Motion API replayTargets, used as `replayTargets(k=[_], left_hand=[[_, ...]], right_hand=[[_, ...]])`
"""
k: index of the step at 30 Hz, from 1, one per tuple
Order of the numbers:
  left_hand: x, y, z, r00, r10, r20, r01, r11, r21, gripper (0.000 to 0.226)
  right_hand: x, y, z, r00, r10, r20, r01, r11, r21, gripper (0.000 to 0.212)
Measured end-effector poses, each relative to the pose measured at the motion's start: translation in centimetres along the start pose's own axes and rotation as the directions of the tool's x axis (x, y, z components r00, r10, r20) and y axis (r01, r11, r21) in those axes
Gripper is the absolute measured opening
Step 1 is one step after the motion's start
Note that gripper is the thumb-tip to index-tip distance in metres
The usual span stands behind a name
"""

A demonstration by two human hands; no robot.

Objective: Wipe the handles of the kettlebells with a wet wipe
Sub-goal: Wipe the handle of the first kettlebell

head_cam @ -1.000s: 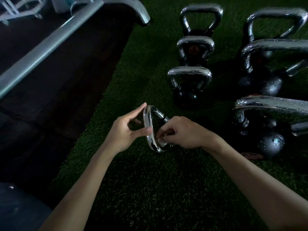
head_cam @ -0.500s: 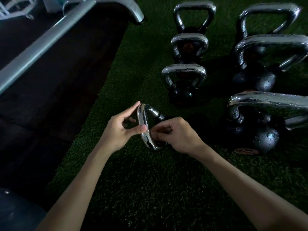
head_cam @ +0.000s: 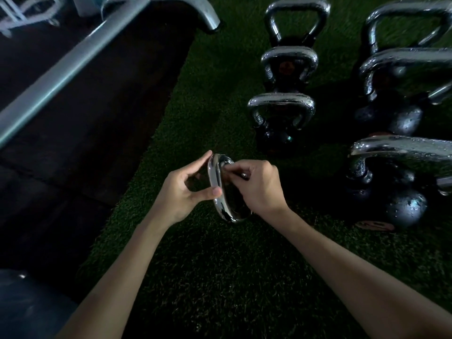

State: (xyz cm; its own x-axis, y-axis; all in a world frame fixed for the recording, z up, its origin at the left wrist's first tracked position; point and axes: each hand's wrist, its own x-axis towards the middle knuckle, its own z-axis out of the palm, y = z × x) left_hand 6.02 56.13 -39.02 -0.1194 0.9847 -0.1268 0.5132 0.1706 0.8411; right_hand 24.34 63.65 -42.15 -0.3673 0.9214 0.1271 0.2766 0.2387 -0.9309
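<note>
A small black kettlebell stands on the green turf in front of me, its chrome handle [head_cam: 216, 184] seen edge-on. My left hand [head_cam: 179, 192] pinches the handle's near side between thumb and forefinger. My right hand [head_cam: 260, 189] is closed around the handle's far side, fingertips near the top bend. The fingers hide whatever is under them, and I cannot make out a wipe. The kettlebell's body is mostly hidden beneath my right hand.
A row of three kettlebells with wet chrome handles [head_cam: 281, 102] runs away from me behind my hands. Larger ones [head_cam: 401, 149] stand at the right. A dark rubber floor [head_cam: 73, 155] borders the turf on the left, under a grey metal bar [head_cam: 61, 72].
My right hand's fingers have slid from the lower end of the handle up toward its top bend. My left hand keeps the same pinch.
</note>
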Motion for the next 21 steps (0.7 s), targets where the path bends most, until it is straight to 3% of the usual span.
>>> replayTargets(k=[4,7,14,18,21], left_hand=[[0.1,0.6,0.5,1.000,0.021,-0.004,-0.021,1.000,-0.010,0.093],[0.3,0.7,0.5,1.000,0.013,-0.015,-0.014,1.000,-0.017,0.092],[0.0,0.5,0.6,1.000,0.013,-0.010,-0.013,1.000,-0.017,0.092],[0.3,0.8,0.8,1.000,0.007,0.014,-0.007,0.999,-0.041,0.092],[1.3,1.6,0.9,0.997,0.008,0.073,-0.006,1.000,-0.029,0.093]], right_hand=[[-0.2,0.4,0.8,0.990,-0.065,-0.123,0.038,0.978,-0.206,0.022],[-0.9,0.6,1.0,0.975,-0.187,-0.124,0.127,0.916,-0.380,0.010],[-0.4,0.2,-0.4,0.968,-0.153,-0.200,0.096,0.959,-0.266,0.018],[-0.1,0.9,-0.8,0.986,-0.135,-0.103,0.090,0.929,-0.359,0.012],[-0.2,1.1,-2.0,0.981,-0.095,-0.171,0.036,0.947,-0.320,0.017]])
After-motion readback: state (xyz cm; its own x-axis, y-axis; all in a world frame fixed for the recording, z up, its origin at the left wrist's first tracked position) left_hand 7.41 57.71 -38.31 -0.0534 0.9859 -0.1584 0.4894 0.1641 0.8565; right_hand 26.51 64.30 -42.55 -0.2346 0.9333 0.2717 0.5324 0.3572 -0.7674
